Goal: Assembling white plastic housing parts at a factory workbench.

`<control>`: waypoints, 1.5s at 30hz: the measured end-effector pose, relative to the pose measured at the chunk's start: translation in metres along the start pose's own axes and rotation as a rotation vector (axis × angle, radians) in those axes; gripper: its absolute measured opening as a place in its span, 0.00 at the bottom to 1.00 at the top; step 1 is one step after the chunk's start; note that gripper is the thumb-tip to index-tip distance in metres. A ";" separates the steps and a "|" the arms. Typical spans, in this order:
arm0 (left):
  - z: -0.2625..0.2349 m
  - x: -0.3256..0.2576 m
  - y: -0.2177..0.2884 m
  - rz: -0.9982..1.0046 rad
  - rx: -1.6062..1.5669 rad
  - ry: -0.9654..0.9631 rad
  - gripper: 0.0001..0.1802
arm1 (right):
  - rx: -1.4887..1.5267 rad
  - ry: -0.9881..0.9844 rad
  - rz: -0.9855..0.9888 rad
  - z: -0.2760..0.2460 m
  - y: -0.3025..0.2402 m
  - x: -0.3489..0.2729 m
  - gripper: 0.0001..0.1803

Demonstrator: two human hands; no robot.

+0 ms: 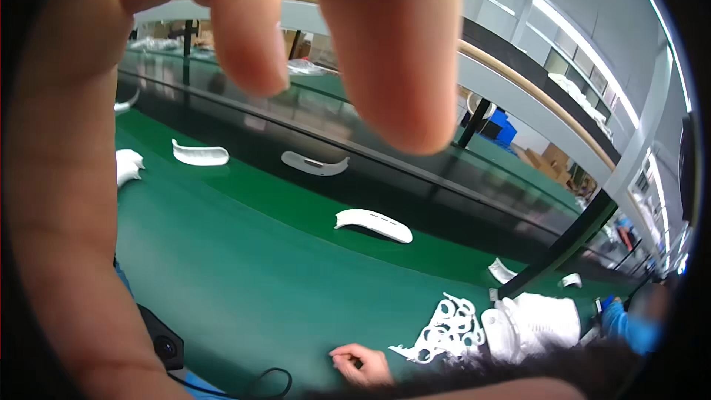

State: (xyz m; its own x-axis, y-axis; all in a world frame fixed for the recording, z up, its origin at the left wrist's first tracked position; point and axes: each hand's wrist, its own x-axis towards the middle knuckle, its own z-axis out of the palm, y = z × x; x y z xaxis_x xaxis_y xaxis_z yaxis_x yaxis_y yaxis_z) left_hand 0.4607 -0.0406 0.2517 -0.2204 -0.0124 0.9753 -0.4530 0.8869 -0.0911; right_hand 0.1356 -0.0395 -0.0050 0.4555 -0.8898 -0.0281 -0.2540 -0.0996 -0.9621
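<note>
Two hands in view, neither clearly holding anything. The left hand (pixel 81 104) is right up against the lens, blurred, and fills the left side and top of the head view. Its fingers (pixel 392 52) hang down spread and slack w/ nothing between them, so a wide, empty grip; it's prob. that close because it's reaching up at the headgear, not at the work. The right hand (pixel 363 367) lies low at the bottom edge on the green conveyor belt (pixel 244 267), knuckles up, fingers curled under. Can't tell if it pinches something small; it looks parked there for support. The nearest piece is the white lattice part (pixel 444 330), just beside it to the right, flat on the belt and untouched. Next to that sits a bulkier white ribbed part (pixel 537 318). Several white curved shells are spaced well apart along the belt, e.g. one mid-belt (pixel 374 224) and two farther back (pixel 200 154) (pixel 315 164), each lying loose, approx. one per stretch. At lower left is a black camera unit (pixel 167 344) w/ a cable (pixel 266 384) looping off it. At far right, a co-worker's blue sleeve (pixel 629 326), blurred.
</note>
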 end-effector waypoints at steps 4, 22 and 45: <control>-0.020 -0.038 -0.003 -0.168 0.015 -0.003 0.31 | -0.173 -0.091 -0.154 0.005 -0.031 0.023 0.07; 0.131 -0.138 -0.141 -1.018 -0.125 -0.436 0.35 | 0.291 0.539 -0.143 -0.099 -0.043 -0.015 0.06; 0.145 -0.238 -0.334 -0.986 0.178 -0.351 0.29 | -0.782 0.235 0.292 -0.116 -0.049 -0.028 0.29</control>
State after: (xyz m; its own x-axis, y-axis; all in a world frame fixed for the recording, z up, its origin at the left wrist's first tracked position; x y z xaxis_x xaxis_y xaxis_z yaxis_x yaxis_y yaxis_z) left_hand 0.5388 -0.4008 0.0206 0.0890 -0.8473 0.5236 -0.6810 0.3319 0.6528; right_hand 0.0359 -0.0611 0.0750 0.1140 -0.9879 -0.1054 -0.8863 -0.0532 -0.4600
